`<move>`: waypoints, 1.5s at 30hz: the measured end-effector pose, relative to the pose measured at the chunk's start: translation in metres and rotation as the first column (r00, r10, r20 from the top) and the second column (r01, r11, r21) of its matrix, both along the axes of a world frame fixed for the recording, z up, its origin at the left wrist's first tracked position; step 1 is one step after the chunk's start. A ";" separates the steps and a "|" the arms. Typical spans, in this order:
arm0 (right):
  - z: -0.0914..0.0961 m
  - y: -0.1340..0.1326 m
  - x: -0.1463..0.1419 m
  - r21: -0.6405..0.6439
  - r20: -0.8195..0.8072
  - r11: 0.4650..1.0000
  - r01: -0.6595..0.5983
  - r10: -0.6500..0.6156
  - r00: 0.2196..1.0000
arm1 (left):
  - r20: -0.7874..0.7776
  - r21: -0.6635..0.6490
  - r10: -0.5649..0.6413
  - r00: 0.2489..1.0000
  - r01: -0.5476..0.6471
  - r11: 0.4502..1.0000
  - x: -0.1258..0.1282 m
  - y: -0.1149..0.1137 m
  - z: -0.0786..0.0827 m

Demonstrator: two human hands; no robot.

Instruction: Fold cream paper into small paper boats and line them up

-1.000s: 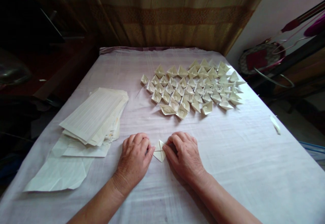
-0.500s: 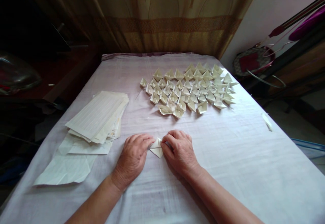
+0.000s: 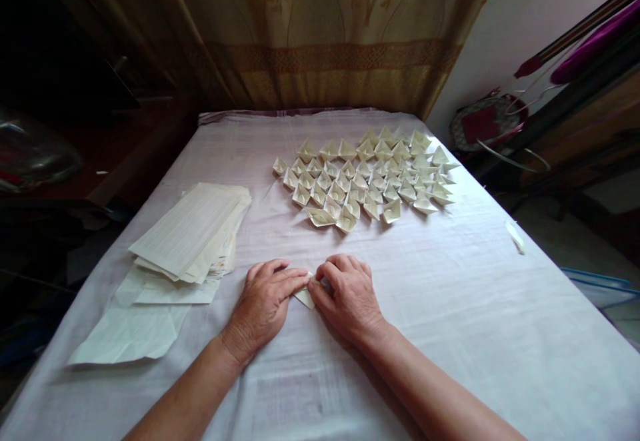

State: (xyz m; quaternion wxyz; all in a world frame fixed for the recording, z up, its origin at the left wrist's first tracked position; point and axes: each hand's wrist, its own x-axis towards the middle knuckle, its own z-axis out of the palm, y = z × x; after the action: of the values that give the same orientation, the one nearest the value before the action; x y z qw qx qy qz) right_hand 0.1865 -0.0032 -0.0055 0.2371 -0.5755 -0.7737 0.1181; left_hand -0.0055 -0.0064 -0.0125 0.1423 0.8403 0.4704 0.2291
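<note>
A small folded piece of paper point(image 3: 305, 298) lies on the white cloth between my hands, its lower corner pointing toward me. My left hand point(image 3: 265, 301) rests on its left side with the fingertips over the upper part. From the right, my right hand point(image 3: 347, 298) pinches the paper between thumb and curled fingers. Both hands cover most of the paper, so its upper folds are hidden. Beyond my hands stand several rows of folded paper boats point(image 3: 360, 181).
At the left lies a stack of printed paper sheets point(image 3: 187, 231), with a creased sheet point(image 3: 130, 334) sticking out below. A white scrap point(image 3: 515, 238) sits near the right edge of the cloth-covered table point(image 3: 450, 308). A patterned bag point(image 3: 487, 121) stands beyond that edge, and a curtain point(image 3: 320, 54) hangs behind.
My left fingers have slid right over the paper's top, and my right thumb has moved in from the right, covering more of it. The view has shifted slightly.
</note>
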 end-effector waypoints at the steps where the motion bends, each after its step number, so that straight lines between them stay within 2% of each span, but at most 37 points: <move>1: 0.001 0.000 -0.001 -0.010 0.001 1.000 0.006 -0.006 1.000 | 0.012 -0.011 0.009 1.000 -0.009 1.000 0.000 0.001 -0.001; 8: 0.008 0.003 -0.008 -0.077 0.068 0.994 0.072 -0.067 0.995 | 0.037 -0.054 0.035 0.999 -0.033 0.998 -0.001 0.005 -0.007; 18: 0.006 -0.001 -0.016 -0.002 0.067 0.991 0.131 -0.131 0.989 | 0.008 -0.076 0.023 1.000 -0.022 0.997 -0.002 0.006 -0.002; 21: 0.005 -0.001 -0.012 -0.022 0.026 0.994 0.111 -0.110 0.994 | 0.001 -0.083 0.023 1.000 -0.023 0.996 -0.001 0.006 0.001; 26: 0.002 -0.001 0.009 -0.064 -0.125 0.998 -0.007 -0.001 0.992 | 0.043 -0.071 0.068 0.997 -0.065 0.995 0.002 0.006 0.002; 34: -0.004 -0.004 0.011 -0.024 -0.065 0.998 0.062 -0.063 0.996 | 0.067 -0.105 0.144 0.987 -0.136 0.985 0.009 0.011 -0.001; 39: -0.006 -0.005 0.012 -0.006 -0.121 0.998 0.066 -0.067 0.990 | -0.005 -0.125 0.130 0.991 -0.130 0.984 0.013 0.013 0.013; 45: -0.016 -0.004 0.019 0.059 -0.318 0.995 0.074 -0.052 0.947 | -0.193 -0.115 0.015 0.981 -0.038 0.993 0.027 0.021 0.040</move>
State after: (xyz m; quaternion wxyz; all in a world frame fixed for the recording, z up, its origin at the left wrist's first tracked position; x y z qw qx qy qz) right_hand 0.2054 -0.0069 -0.0215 0.3819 -0.5648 -0.7106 0.1739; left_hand 0.0211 0.0149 0.0276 0.1428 0.8422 0.5058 0.1206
